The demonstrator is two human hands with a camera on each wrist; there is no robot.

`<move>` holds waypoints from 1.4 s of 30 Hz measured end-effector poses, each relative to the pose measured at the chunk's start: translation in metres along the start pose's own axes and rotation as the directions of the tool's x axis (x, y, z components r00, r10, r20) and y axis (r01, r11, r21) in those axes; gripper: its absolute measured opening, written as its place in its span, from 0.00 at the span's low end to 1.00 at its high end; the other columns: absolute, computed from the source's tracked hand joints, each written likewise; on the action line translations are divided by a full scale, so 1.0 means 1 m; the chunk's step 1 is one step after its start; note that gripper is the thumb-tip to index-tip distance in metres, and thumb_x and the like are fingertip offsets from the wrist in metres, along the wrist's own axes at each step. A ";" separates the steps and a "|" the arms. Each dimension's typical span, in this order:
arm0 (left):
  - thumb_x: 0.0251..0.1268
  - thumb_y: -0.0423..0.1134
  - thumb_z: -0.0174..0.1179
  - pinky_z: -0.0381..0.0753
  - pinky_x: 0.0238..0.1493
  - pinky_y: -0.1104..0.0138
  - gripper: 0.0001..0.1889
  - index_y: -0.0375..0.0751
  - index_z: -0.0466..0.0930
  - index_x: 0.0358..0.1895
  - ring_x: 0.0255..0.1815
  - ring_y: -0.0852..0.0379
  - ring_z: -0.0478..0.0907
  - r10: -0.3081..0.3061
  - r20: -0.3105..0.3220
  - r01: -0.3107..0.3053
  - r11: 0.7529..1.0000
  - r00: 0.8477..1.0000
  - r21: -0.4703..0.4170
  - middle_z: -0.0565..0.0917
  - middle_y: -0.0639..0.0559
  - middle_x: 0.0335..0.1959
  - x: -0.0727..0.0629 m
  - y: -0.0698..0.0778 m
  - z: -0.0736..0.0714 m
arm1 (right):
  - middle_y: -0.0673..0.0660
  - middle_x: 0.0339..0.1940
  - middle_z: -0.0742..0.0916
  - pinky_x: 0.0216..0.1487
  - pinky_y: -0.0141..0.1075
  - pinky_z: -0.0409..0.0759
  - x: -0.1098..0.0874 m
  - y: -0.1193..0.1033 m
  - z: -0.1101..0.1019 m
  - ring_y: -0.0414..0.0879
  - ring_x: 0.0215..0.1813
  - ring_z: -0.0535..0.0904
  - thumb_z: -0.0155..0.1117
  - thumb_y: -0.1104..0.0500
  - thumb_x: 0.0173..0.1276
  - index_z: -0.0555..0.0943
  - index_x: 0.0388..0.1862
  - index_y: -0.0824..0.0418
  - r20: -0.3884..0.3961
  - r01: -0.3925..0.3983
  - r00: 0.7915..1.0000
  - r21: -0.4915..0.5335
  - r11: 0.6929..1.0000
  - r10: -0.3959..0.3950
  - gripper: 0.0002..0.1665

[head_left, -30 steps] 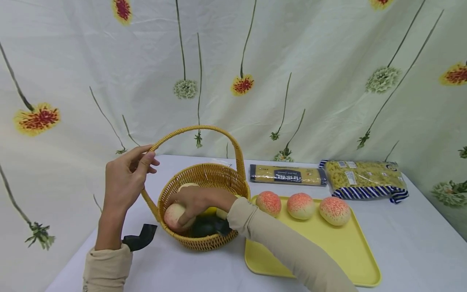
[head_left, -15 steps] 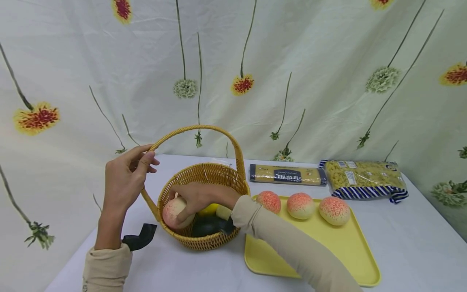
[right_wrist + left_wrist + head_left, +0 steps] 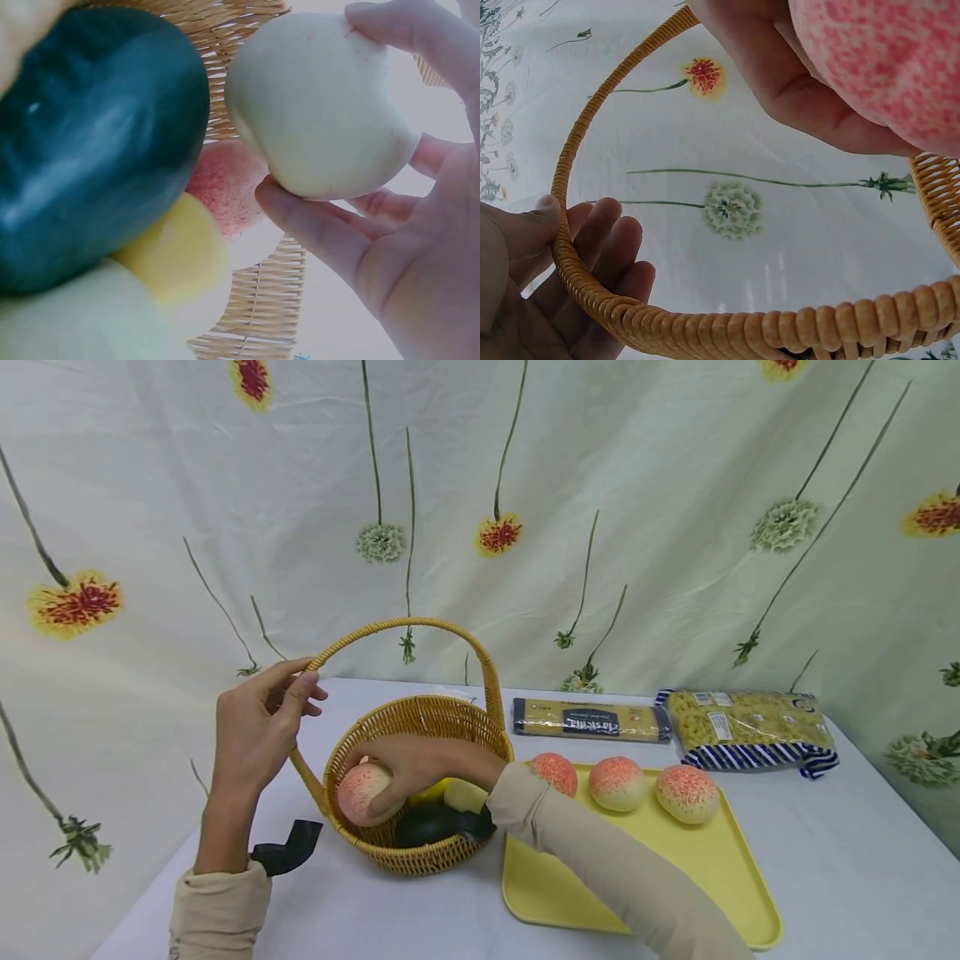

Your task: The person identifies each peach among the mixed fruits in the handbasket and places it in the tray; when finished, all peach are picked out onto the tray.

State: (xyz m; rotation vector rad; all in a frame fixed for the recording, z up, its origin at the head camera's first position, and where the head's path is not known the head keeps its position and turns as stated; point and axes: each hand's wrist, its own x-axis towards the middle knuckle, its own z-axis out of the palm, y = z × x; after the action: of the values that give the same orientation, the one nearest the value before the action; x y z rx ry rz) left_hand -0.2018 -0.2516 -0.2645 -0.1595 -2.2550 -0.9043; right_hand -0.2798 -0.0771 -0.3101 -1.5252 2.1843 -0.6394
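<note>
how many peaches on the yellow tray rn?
3, in a row near the far edge of the yellow tray: left peach, partly behind the right sleeve; middle peach; right peach. The sleeve could hide more. Not counted: held peach in the right hand.

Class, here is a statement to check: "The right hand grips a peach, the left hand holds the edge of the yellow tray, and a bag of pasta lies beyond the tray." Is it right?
Not quite: the left hand holds the basket's handle, not the tray. The head view shows this. The rest stands.
</note>
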 end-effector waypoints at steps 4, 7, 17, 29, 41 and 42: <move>0.71 0.44 0.54 0.76 0.25 0.78 0.17 0.39 0.80 0.56 0.25 0.76 0.77 -0.001 0.001 0.001 1.000 1.000 0.000 0.86 0.44 0.31 0.000 0.000 0.000 | 0.46 0.49 0.79 0.45 0.24 0.75 -0.008 0.003 -0.001 0.35 0.47 0.75 0.70 0.48 0.57 0.69 0.60 0.53 -0.043 -0.001 0.999 0.023 1.000 0.002 0.34; 0.71 0.43 0.55 0.76 0.24 0.78 0.17 0.39 0.80 0.56 0.25 0.76 0.77 0.004 -0.004 -0.004 1.000 1.000 -0.003 0.86 0.43 0.31 0.000 0.000 0.000 | 0.47 0.50 0.79 0.46 0.24 0.75 -0.015 0.005 -0.002 0.35 0.47 0.75 0.70 0.48 0.58 0.69 0.60 0.52 -0.073 0.008 0.997 0.033 0.999 -0.006 0.33; 0.71 0.43 0.55 0.75 0.25 0.79 0.17 0.39 0.80 0.56 0.25 0.76 0.77 0.002 -0.005 -0.002 1.000 1.000 -0.005 0.86 0.42 0.32 0.001 0.001 0.000 | 0.48 0.55 0.78 0.47 0.26 0.77 -0.037 0.011 -0.007 0.35 0.50 0.76 0.69 0.49 0.58 0.68 0.62 0.53 -0.188 0.033 0.982 0.095 0.995 -0.014 0.34; 0.71 0.43 0.55 0.75 0.25 0.79 0.17 0.39 0.80 0.57 0.25 0.76 0.77 0.001 -0.006 -0.001 1.000 1.000 0.000 0.86 0.43 0.32 0.002 0.001 0.000 | 0.48 0.59 0.78 0.48 0.32 0.79 -0.076 0.019 -0.007 0.36 0.53 0.76 0.66 0.50 0.62 0.68 0.67 0.52 -0.327 0.138 0.941 0.123 0.983 -0.091 0.34; 0.71 0.43 0.55 0.75 0.26 0.80 0.17 0.39 0.80 0.57 0.25 0.76 0.77 -0.003 -0.002 0.003 1.000 1.000 -0.008 0.86 0.42 0.32 0.000 0.000 0.001 | 0.48 0.59 0.76 0.48 0.41 0.81 -0.109 0.027 -0.005 0.40 0.52 0.77 0.67 0.54 0.62 0.70 0.65 0.50 -0.385 0.124 0.922 0.213 0.969 -0.033 0.32; 0.71 0.43 0.55 0.75 0.26 0.80 0.17 0.39 0.80 0.57 0.25 0.76 0.77 -0.003 -0.002 0.003 1.000 1.000 -0.009 0.86 0.42 0.32 0.000 0.000 0.001 | 0.48 0.59 0.76 0.48 0.41 0.81 -0.112 0.028 -0.004 0.40 0.52 0.78 0.67 0.54 0.62 0.69 0.65 0.49 -0.387 0.118 0.922 0.225 0.967 -0.022 0.32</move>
State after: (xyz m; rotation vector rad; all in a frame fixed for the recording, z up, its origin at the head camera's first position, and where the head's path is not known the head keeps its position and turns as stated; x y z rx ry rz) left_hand -0.2029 -0.2509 -0.2654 -0.1598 -2.2501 -0.9161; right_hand -0.2670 0.0379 -0.3159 -1.4465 2.2175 -1.2753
